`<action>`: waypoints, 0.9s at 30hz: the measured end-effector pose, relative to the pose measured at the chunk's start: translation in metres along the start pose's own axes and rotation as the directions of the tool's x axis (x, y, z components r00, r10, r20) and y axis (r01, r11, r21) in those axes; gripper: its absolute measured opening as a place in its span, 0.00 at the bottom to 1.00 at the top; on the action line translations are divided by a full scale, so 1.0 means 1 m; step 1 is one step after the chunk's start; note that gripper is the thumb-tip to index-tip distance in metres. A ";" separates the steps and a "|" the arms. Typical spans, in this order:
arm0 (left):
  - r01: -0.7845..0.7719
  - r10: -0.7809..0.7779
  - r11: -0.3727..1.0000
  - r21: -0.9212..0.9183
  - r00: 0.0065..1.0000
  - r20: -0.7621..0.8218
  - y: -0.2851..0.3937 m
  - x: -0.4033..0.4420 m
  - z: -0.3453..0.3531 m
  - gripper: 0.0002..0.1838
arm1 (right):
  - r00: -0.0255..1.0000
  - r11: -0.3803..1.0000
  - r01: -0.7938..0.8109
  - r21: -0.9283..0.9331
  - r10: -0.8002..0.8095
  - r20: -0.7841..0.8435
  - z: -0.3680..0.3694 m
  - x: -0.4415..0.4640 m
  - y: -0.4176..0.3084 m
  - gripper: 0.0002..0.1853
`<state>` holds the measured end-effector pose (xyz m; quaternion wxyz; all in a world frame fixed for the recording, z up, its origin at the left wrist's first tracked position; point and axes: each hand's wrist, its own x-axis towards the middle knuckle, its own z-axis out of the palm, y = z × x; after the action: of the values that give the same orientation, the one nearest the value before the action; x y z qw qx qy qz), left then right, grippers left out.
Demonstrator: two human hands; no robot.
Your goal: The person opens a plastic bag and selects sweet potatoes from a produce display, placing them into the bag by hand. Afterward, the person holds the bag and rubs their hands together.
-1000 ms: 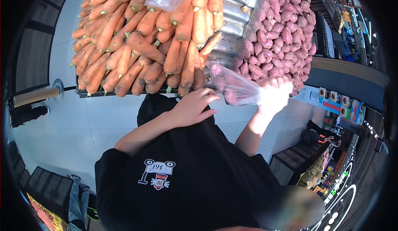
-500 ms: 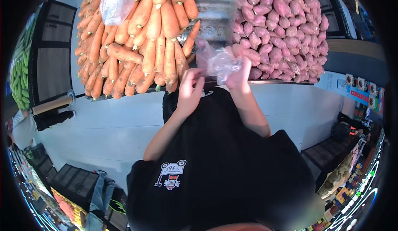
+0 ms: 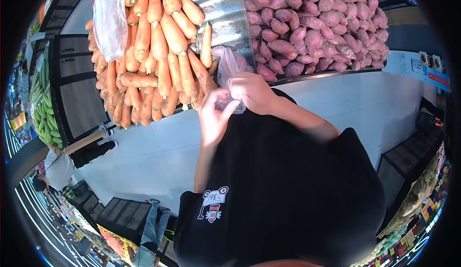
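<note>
A thin clear plastic bag (image 3: 228, 64) hangs at the front edge of the produce stand, its lower part by the carrots (image 3: 158, 51). My right hand (image 3: 253, 92) is closed around the gathered neck of the bag. Beside it, my left hand (image 3: 213, 118) curls its thumb and fingers on the bag's loose end, close to my chest. Something pinkish shows through the film, but I cannot make out what it is. To the right lies a heap of purple sweet potatoes (image 3: 312, 32).
Another clear plastic bag (image 3: 108, 22) lies over the carrots. A corrugated metal tray surface (image 3: 218, 8) separates the two heaps. Green vegetables (image 3: 44, 108) fill a stand at far left, near a person in a light top (image 3: 58, 168). Another person's jeans (image 3: 153, 228) show behind me.
My right hand has turned and closed round the bag's neck, and my left hand has come up to the bag's end. The whole view has shifted and rotated slightly.
</note>
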<state>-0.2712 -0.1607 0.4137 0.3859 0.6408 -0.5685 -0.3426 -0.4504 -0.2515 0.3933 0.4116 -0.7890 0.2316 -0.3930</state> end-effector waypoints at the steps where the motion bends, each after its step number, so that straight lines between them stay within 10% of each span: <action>1: 0.036 -0.036 0.999 -0.012 0.999 0.031 -0.013 -0.005 -0.001 0.17 | 0.999 0.996 0.025 -0.084 -0.027 -0.023 -0.004 -0.004 -0.005 0.09; 5: 0.118 -0.243 0.833 -0.540 0.956 -0.166 -0.040 -0.013 0.002 0.08 | 0.978 0.949 0.196 -0.247 -0.206 -0.018 -0.031 -0.022 -0.015 0.10; 7: 0.207 -0.508 0.406 -0.890 0.861 -0.031 -0.019 0.002 -0.017 0.13 | 0.962 0.890 0.273 -0.365 -0.242 0.129 -0.046 -0.035 -0.009 0.08; 9: 0.207 -0.437 0.126 -0.970 0.889 0.133 -0.031 0.006 -0.033 0.13 | 0.938 0.828 0.332 -0.451 -0.241 0.249 -0.059 -0.042 0.000 0.07; 12: 0.080 -0.238 0.808 -0.584 0.950 -0.200 -0.023 0.011 -0.026 0.12 | 0.940 0.873 0.198 -0.446 -0.040 0.339 -0.070 -0.046 0.008 0.06; 14: -0.117 0.138 0.987 0.108 0.968 -0.210 0.002 0.013 -0.018 0.14 | 0.915 0.897 0.068 -0.438 0.119 0.385 -0.071 -0.044 0.004 0.11; 15: -0.265 0.350 0.860 0.435 0.928 -0.126 0.014 0.018 -0.015 0.17 | 0.900 0.903 -0.001 -0.430 0.188 0.393 -0.071 -0.041 -0.004 0.15; 20: -0.394 0.396 0.555 0.733 0.900 0.184 -0.001 0.024 0.009 0.24 | 0.702 0.849 -0.452 -0.274 0.528 0.477 -0.084 -0.025 -0.032 0.26; 27: -0.261 0.053 0.341 0.903 0.964 0.259 -0.014 0.033 0.030 0.19 | 0.745 0.578 -0.484 -0.658 0.666 0.037 -0.021 -0.020 0.001 0.34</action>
<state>-0.2874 -0.1962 0.3871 -0.0678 0.6534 -0.7537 0.0212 -0.4788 -0.2481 0.3915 0.2684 -0.8041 0.5299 -0.0232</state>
